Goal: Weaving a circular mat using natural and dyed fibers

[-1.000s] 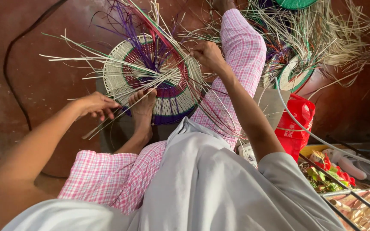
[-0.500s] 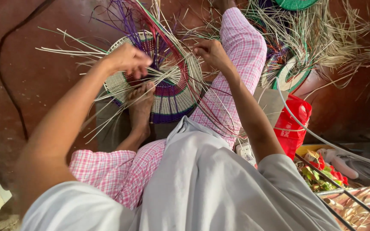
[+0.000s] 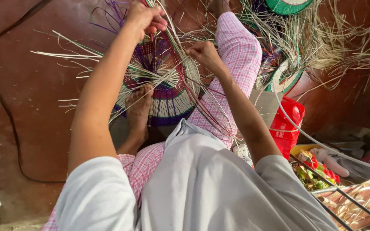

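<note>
The woven disc [image 3: 168, 92] lies under the foot [image 3: 138, 112]. Above it the left hand [image 3: 145, 16] is clenched on strands [image 3: 174, 40]; the right hand [image 3: 203, 54] pinches strands at the rim. The disc looks light and springy, the strands thin and brittle, so best to grip near the rim.

The one camera sits on my head and looks steeply down along my chest and both forearms to the floor [image 3: 31, 98], close enough that my grey shirt fills the lower frame. It faces forward past my left hand [image 3: 144, 17] and right hand [image 3: 204, 53], which sit near the top edge. Beyond my right hand the view reaches loose straw [image 3: 322, 38]; there is no second view to overlap
</note>
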